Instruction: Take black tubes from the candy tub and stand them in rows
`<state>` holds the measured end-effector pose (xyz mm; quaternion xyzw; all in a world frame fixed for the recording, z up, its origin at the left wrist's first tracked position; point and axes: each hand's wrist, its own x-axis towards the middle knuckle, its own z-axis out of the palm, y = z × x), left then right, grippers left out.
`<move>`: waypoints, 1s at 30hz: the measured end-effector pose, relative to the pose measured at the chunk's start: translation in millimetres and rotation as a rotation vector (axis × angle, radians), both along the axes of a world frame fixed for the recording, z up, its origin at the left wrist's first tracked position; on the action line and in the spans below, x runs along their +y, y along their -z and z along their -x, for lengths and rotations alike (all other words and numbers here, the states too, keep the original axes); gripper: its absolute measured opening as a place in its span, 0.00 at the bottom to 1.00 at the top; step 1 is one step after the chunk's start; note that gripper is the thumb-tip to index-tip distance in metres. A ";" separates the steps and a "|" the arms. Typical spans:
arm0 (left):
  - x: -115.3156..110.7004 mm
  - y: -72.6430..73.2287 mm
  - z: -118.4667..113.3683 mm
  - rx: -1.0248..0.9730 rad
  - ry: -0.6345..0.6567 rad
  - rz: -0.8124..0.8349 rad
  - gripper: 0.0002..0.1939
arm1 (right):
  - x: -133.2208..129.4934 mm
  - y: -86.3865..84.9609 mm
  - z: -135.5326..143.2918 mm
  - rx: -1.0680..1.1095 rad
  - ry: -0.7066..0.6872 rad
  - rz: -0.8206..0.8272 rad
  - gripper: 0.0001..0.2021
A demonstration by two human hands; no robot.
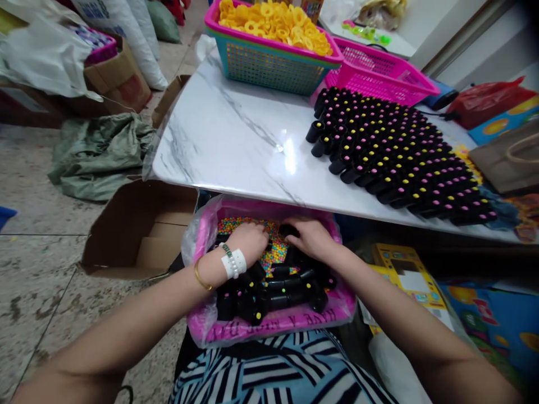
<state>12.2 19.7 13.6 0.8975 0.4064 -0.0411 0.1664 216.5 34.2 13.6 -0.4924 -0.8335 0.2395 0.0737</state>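
A pink basket (343, 314) lined with clear plastic rests on my lap. Inside it lie small multicoloured beads (275, 252) and several black tube-shaped pieces (290, 299), some with a yellow or pink dot at the end. My left hand (248, 241), with bracelets at the wrist, is closed with its fingers bent down into the beads; what they hold is hidden. My right hand (314, 240) is closed around a black tube-shaped piece (288, 230) at the basket's far right side.
A white marble-look table (236, 140) stands ahead. On it are rows of black pieces (387, 151), a teal basket (269, 70) topped with yellow rings (273, 22), and a pink basket (379, 70). An open cardboard box (135, 235) sits at the left, beside green sacking (105, 154).
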 end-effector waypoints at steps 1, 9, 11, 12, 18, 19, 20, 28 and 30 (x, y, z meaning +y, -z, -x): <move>-3.4 -1.5 6.0 0.013 -0.038 -0.033 0.10 | 1.0 -0.1 3.1 0.016 -0.013 -0.007 0.17; -14.2 -6.3 39.3 0.085 -0.422 -0.128 0.15 | -4.6 -9.0 27.4 -0.137 0.014 -0.039 0.16; -13.4 -4.9 38.6 0.037 -0.404 -0.143 0.15 | -6.8 -8.5 26.8 -0.213 -0.102 -0.126 0.18; -12.7 -4.1 37.6 0.007 -0.381 -0.149 0.16 | -7.3 -6.8 26.7 -0.220 -0.168 -0.159 0.19; -8.6 -3.3 28.6 -0.004 -0.320 -0.140 0.12 | -11.7 11.8 47.3 -0.393 -0.259 -0.157 0.14; -8.5 -3.5 27.7 -0.001 -0.342 -0.148 0.12 | -13.5 13.8 52.5 -0.413 -0.243 -0.151 0.13; -8.7 -3.5 27.3 -0.004 -0.372 -0.155 0.12 | -15.2 15.1 56.7 -0.411 -0.233 -0.139 0.12; -9.4 3.0 36.3 -0.224 -0.538 -0.053 0.19 | -22.3 12.9 31.1 0.282 0.017 0.206 0.25; -7.7 5.7 37.9 -0.271 -0.484 -0.050 0.20 | -23.6 9.3 20.5 0.385 0.022 0.224 0.24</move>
